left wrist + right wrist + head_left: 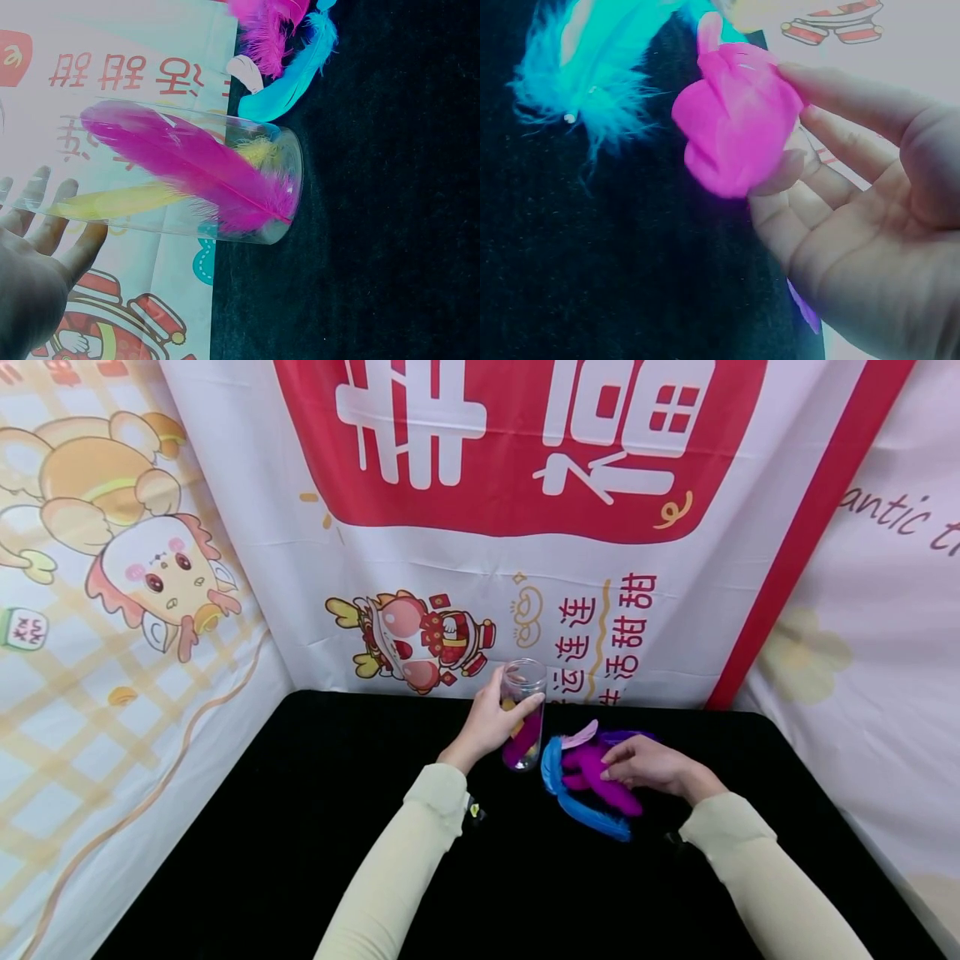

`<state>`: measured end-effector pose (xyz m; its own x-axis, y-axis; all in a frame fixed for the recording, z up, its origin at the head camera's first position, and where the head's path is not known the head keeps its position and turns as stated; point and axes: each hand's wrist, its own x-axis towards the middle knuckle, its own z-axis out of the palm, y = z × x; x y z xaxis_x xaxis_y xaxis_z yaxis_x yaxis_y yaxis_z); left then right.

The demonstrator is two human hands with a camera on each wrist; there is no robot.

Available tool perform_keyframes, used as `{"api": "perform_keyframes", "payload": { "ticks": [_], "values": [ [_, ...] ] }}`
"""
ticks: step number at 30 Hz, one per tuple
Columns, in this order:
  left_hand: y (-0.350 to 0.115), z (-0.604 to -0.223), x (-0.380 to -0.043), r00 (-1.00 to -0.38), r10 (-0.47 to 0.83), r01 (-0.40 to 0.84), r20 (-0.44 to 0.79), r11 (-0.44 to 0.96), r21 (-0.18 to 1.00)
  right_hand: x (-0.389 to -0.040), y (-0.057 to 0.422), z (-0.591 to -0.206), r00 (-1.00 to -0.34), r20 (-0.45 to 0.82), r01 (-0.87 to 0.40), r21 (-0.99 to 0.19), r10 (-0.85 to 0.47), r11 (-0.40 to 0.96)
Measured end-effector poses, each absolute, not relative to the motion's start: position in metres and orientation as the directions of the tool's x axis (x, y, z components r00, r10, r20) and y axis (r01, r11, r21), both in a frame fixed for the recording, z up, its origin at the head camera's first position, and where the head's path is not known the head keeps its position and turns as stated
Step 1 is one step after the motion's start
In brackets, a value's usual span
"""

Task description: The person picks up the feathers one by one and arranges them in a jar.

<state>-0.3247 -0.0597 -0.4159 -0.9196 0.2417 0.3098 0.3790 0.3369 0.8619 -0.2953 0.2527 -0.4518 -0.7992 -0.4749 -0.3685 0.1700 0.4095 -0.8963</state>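
Note:
My left hand (489,720) grips a clear plastic jar (527,672) that stands upright on the black table near its back edge. Inside the jar lie a magenta feather (187,161) and yellow feathers (124,201). To the right of the jar, the thumb and fingers of my right hand (654,766) pinch magenta feathers (739,120); how many are held I cannot tell. Blue feathers (592,816) curve along the left and front of the magenta ones. A pale pink feather (581,735) pokes up behind them, and a purple feather (626,737) lies partly hidden behind the right hand.
Black cloth covers the table (300,827). Right behind it hangs a white and red printed banner (450,560). Printed cloth walls (150,710) stand at the left and right sides.

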Motion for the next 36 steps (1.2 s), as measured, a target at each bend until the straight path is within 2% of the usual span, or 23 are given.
{"api": "perform_keyframes", "payload": {
  "ticks": [9, 18, 36],
  "values": [
    [-0.059, -0.416, -0.325, -0.924, 0.234, 0.371, 0.303, 0.346, 0.862, -0.297, 0.258, -0.442, -0.842, -0.341, 0.226, -0.927, -0.418, 0.301],
    [-0.059, -0.416, -0.325, -0.923, 0.235, 0.373, 0.306, 0.342, 0.863, -0.297, 0.258, -0.432, -0.856, -0.284, 0.196, -0.952, -0.432, 0.235],
    [-0.059, -0.418, -0.326, -0.925, 0.230, 0.367, 0.301, 0.347, 0.863, -0.295, 0.254, -0.397, -0.921, -0.203, 0.184, -0.979, -0.333, 0.090]
  ]
}}
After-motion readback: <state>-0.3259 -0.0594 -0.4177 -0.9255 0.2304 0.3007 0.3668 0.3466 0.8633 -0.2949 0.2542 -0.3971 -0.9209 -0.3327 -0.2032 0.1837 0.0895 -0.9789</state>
